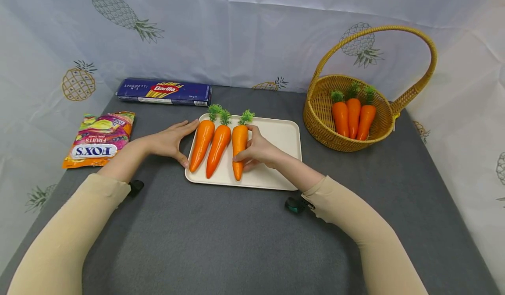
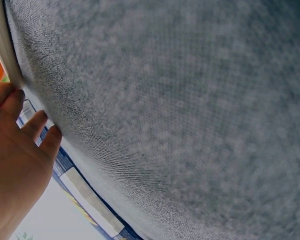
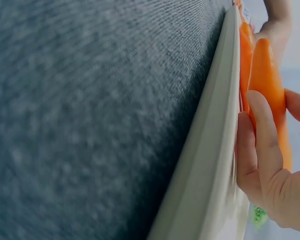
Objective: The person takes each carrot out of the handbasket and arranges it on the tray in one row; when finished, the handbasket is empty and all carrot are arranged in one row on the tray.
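from my station i see an orange carrot point(image 1: 239, 139) in the right hand point(image 1: 261, 149), thumb and fingers curled round it, over the cream tray point(image 1: 281, 133); can't tell if carrot meets tray. two more carrots point(image 1: 218, 150) lie just left. left hand point(image 1: 169, 141), fingers spread, touches the tray's left rim. carrot-filled basket point(image 1: 317, 129) right, spaghetti box point(image 1: 163, 92) behind, candy bag point(image 1: 100, 139) left.

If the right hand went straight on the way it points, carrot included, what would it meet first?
Probably the middle carrot on the tray, just left of the held carrot in the right hand. Height is hard to judge, so it might pass above.
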Motion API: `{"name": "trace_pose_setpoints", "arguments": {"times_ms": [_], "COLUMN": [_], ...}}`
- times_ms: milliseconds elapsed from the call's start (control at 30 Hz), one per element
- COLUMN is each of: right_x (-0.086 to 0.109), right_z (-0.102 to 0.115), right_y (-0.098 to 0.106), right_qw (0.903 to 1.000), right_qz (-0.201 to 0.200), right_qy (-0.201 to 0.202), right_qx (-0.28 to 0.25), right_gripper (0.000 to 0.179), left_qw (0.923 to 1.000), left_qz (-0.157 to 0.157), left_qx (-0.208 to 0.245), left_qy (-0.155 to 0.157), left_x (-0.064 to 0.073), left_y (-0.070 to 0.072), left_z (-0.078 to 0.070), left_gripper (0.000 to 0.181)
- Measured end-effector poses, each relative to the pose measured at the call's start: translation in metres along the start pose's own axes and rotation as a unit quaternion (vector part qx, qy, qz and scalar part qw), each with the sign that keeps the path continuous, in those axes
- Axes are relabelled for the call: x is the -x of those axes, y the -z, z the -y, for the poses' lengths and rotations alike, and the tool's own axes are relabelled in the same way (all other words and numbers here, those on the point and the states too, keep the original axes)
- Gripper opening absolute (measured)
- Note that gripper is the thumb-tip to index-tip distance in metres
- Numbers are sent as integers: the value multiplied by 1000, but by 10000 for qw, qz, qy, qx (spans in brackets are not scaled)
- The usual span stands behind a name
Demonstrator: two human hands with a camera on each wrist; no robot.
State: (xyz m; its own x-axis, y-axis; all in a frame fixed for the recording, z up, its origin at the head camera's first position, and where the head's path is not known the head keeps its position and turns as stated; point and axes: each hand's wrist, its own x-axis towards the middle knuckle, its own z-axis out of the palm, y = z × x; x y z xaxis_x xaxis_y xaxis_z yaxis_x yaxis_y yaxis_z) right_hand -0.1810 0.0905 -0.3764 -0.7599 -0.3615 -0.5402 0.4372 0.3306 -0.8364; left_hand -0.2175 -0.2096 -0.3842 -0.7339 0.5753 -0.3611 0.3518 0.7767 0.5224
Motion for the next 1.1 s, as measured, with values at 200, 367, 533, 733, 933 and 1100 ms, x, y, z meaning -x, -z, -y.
{"name": "trace_pose_setpoints", "arguments": {"times_ms": [200, 367, 533, 733, 933, 1100], "right_x": [-1, -1, -2, -2, -2, -2], "right_z": [1, 1, 1, 1, 1, 1], "right_y": [-5, -7, -7, -6, -6, -5], "right_qw": [9999, 9998, 9996, 9996, 9998, 9998], "right_qz": [-48, -83, -111, -115, -125, -128], "right_qy": [21, 36, 82, 88, 81, 88], "right_qx": [115, 175, 264, 243, 134, 137], "right_gripper": [115, 115, 114, 111, 105, 100], "left_qw": [10000, 10000, 10000, 10000, 10000, 10000], "left_qz": [-9, 15, 13, 43, 50, 33], "left_qx": [-6, 4, -5, 0, 29, 31], "left_qy": [-5, 21, 18, 20, 33, 14], "left_x": [-1, -1, -1, -2, -1, -1], "left_y": [-1, -1, 0, 0, 0, 0], "left_z": [1, 2, 2, 2, 2, 2], "left_gripper": [137, 137, 137, 137, 136, 136]}}
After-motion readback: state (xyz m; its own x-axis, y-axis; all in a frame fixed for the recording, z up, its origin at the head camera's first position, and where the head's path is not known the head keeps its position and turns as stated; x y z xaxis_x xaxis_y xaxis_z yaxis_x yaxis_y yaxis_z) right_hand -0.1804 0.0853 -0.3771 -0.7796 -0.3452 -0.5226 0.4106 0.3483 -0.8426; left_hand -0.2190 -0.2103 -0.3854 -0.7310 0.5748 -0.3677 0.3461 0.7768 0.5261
